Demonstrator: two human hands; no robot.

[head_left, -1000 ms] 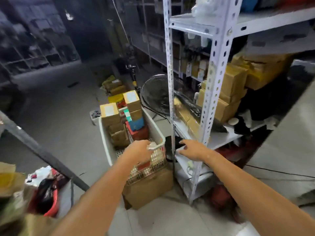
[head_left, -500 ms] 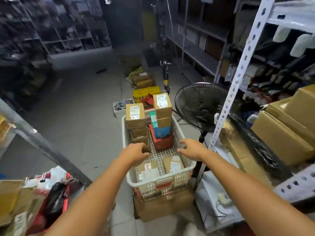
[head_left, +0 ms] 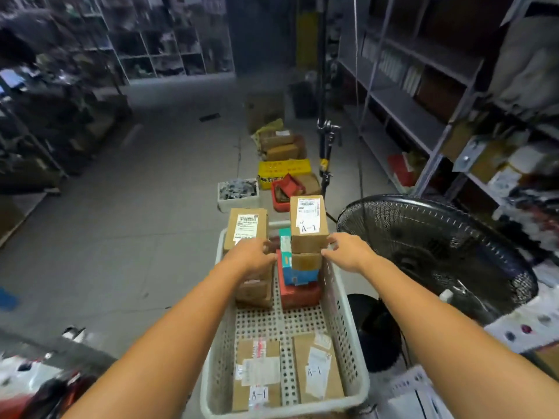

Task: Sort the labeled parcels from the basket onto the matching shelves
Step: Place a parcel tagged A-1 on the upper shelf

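A white perforated basket (head_left: 358,385) stands on the floor before me. At its far end are two stacks of cardboard parcels. The right stack is topped by a parcel marked A-1 (head_left: 308,228), which sits on a blue box (head_left: 298,275) and a red box (head_left: 299,296). My right hand (head_left: 348,252) pinches that parcel's right edge, thumb low and fingers high. My left hand (head_left: 252,257) hovers by the near face of the left stack's top parcel (head_left: 246,226), fingers loosely bent and holding nothing. Two flat A-1 parcels (head_left: 257,376) (head_left: 317,370) lie at the near end.
A black floor fan (head_left: 435,255) stands close on the right, in front of grey metal shelving (head_left: 423,122). Beyond the basket sit a white bin (head_left: 237,193), a yellow crate (head_left: 284,170) and more boxes. Open grey floor lies to the left.
Both hands have moved from the middle of the basket to the stacks at its far end. My view has swung left and down from the shelf.
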